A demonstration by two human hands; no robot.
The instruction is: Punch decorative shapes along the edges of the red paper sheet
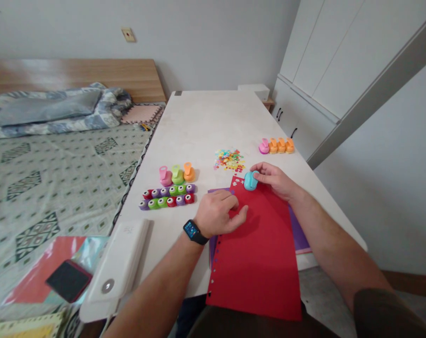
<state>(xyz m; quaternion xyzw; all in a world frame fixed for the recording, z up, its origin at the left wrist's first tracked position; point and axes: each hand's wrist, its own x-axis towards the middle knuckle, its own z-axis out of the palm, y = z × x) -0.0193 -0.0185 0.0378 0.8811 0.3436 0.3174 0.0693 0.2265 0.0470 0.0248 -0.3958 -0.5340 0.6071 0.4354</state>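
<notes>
Right hand (275, 179) pinches blue punch (250, 181) between thumb and fingers, at the top edge of the red paper (258, 263). Left hand (218, 213) is over the paper's left side, fingers loosely curled, thumb apart, nothing seen in it; cannot tell if it presses down. Watch (194, 232) on left wrist.

Red paper has holes down the left edge and cut shapes by the top left corner; near end hangs past the bench (202, 124) edge over the lap. Purple paper (299, 231) sticks out underneath, both sides.

In the way: left hand covers part of the holed edge, right forearm crosses the purple paper. Paper confetti (230, 161) is heaped just beyond the top edge. Two rows of small punches (162, 203) sit left of the left hand, three larger punches (178, 175) behind them. Four more punches (281, 146), one pink and three orange, line up at far right.

White machine (123, 263) takes up the near left corner, beside the left forearm. Bed (72, 183) alongside, dark phone (69, 280) on it. White box (254, 88) at far end, cabinet (314, 96) to the right.
</notes>
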